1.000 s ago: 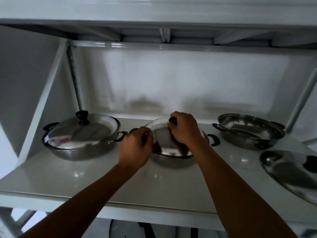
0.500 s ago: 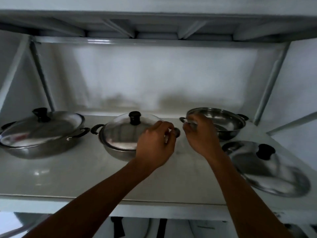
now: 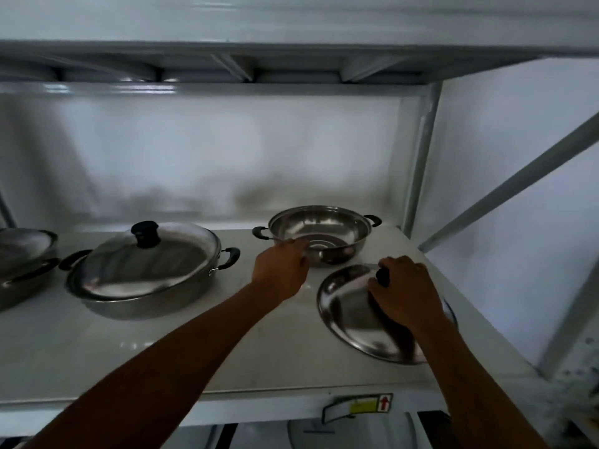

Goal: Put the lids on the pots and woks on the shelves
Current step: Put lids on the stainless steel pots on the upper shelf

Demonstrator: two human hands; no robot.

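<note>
We note the open wok (image 3: 319, 233) at centre right of the frame, on the white shelf (image 3: 162, 351); it stands upright, holds nothing, and its two black handles line up left to right. The loose lid (image 3: 353, 319) lies flat just in front of it, lower right, dome up. Our right hand (image 3: 405, 294) is curled and clamped on the lid's black knob (image 3: 382, 276), forearm rising from the lower right corner. Our left hand (image 3: 280, 270) reaches from lower left, fingers bent together at the wok's near rim; we cannot tell if it grips. The covered pot (image 3: 142, 273) sits centre left, lid seated, knob up. Another covered pot (image 3: 22, 260) shows at the left edge.
</note>
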